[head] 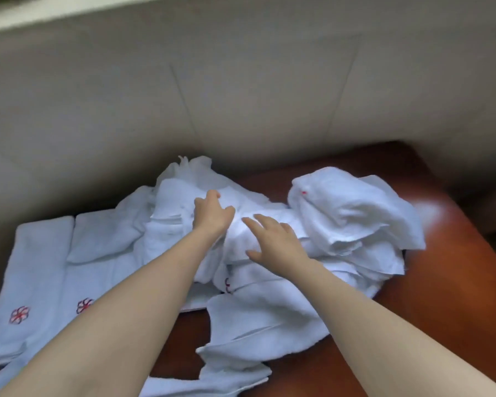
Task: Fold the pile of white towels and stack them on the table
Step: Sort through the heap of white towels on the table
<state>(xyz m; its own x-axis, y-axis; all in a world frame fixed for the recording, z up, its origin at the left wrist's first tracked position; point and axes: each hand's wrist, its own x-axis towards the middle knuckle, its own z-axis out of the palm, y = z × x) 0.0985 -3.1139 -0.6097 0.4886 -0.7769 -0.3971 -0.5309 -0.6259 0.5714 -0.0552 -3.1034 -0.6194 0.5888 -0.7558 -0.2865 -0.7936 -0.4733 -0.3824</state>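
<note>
Soft, dim indoor light; glare on the desk at its right edge; slight overall blur; wide-angle bending at frame edges.

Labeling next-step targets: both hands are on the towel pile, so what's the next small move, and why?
Probably lift one towel free: the left hand already grips a fold atop the towel pile, the right hand lies open on it, and folded towels lie left.
</note>
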